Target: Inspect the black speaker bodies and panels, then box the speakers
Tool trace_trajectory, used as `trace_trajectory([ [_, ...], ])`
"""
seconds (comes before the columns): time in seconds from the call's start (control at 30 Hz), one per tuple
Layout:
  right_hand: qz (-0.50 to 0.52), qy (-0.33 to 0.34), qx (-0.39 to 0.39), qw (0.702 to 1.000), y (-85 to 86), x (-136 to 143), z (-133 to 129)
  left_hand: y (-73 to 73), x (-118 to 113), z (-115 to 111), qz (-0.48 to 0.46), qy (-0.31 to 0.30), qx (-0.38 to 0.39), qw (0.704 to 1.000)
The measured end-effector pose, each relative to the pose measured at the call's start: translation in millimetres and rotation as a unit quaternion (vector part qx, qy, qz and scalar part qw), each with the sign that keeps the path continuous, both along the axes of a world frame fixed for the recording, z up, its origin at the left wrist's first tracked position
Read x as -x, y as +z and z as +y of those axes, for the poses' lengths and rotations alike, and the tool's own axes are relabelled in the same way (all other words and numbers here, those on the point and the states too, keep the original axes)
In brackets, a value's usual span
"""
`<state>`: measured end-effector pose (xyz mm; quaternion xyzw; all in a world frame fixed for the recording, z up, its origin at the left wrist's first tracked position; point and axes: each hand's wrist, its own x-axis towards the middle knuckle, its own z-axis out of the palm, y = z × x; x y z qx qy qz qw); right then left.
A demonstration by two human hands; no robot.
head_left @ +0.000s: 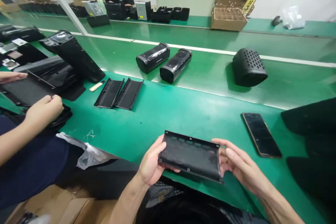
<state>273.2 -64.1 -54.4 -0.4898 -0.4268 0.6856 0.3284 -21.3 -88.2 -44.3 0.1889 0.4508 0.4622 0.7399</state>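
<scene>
Wearer's left hand (151, 162) grips the left end of a flat black rectangular plastic panel (190, 154); its fingers are wrapped round the edge, thumb on top. Right hand (237, 162) holds the panel's right end, fingers (223, 143) curled loosely along that edge. The panel is held just above the near edge of the green worktop (162, 112), inner face up, small slots visible along its far rim.

On the worktop, right of the panel: a dark smartphone with a gold-coloured rim (261, 134), lying flat, screen off. Farther back, left of centre: two black curved plastic trough pieces (119, 93) side by side, touching. A small tan stick-shaped object (96, 86) lies just beside them.

On the green conveyor strip (210, 66) beyond: two black cylindrical speaker housings (164, 61) lying on their sides next to each other, and, well apart to the right, a black rounded speaker housing with a perforated grille (248, 66).

At left, a co-worker's hand (44, 110) rests, fingers bunched, on a pile of black parts (52, 77). Brown cardboard boxes (231, 10) stand at the far side.
</scene>
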Motion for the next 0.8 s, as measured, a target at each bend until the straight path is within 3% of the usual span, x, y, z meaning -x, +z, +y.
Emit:
trace_trajectory([
  [0.1,0.051,-0.033,0.065,0.996,-12.5,-1.0,-13.5,0.7,-10.5,-1.2,0.029,0.0,0.004,1.0],
  [0.27,-0.012,-0.02,0.039,0.999,-7.9,-13.0,-12.6,5.7,-11.0,-7.7,0.125,-0.133,-0.023,0.983],
  [0.4,-0.103,-0.005,0.009,0.995,-6.3,-25.3,-14.0,4.7,-6.6,-13.9,0.19,-0.197,-0.036,0.961],
  [0.8,-0.13,-0.007,0.003,0.992,-8.8,-22.8,-12.5,-8.3,-9.6,-21.2,0.236,-0.191,-0.059,0.951],
])
